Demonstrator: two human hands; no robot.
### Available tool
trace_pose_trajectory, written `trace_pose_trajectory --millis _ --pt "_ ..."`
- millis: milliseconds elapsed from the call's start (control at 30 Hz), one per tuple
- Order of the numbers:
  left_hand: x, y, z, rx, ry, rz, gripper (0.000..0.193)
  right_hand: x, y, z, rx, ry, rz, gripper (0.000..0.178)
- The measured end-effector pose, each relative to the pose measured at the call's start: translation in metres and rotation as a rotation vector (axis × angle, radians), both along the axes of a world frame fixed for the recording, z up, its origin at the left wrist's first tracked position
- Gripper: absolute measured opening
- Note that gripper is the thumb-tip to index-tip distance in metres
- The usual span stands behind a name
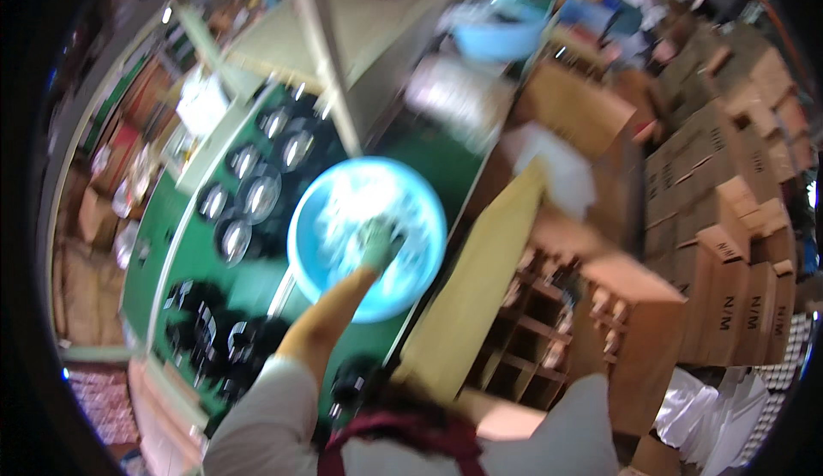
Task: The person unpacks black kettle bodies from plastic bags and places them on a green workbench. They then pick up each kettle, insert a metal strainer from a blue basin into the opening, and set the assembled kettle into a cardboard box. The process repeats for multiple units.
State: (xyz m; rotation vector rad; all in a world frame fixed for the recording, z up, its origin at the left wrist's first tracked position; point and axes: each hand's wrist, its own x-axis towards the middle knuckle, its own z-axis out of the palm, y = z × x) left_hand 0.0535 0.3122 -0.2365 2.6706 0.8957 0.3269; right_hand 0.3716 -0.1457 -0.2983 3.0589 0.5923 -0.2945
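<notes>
My left hand (379,246), in a pale green glove, reaches down into a round light-blue basin (302,280). Shiny clear or whitish pieces (339,219) fill the basin around it; their kind is too blurred to tell. The fingers are smeared, so whether they grip a piece does not show. My right arm (590,347) extends over an open divided carton (664,292) on the right. Its hand blends into the blurred brown cardboard and cannot be made out. Small pinkish-orange pieces (557,352) sit in the carton's compartments.
The basin stands on a green worktable (184,244). Round dark parts with glossy clear tops (257,197) and black parts (210,326) lie to its left. A beige post (321,47) rises behind. Yellowish cardboard (480,287) separates table and carton. Boxes (729,296) are stacked far right.
</notes>
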Motion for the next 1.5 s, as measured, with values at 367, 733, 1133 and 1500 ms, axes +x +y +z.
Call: trace_pose_trajectory --millis 367,733,1133,1500 --pt "0.001 -0.027 0.06 -0.279 0.308 0.209 0.035 0.003 0.056 0.054 -0.231 0.481 -0.361 0.135" --pt "-0.049 -0.012 0.069 -0.42 -0.206 0.18 0.034 -0.04 0.036 0.071 0.183 -0.222 -0.136 0.108" --pt "-0.088 -0.017 0.054 -0.147 0.306 0.049 0.045 -0.205 -0.059 0.175 1.596 0.42 -0.152 0.046" --pt "-0.118 -0.053 0.153 -1.218 -0.7 0.042 0.03 -0.321 0.007 0.298 0.813 -0.465 0.384 0.059"
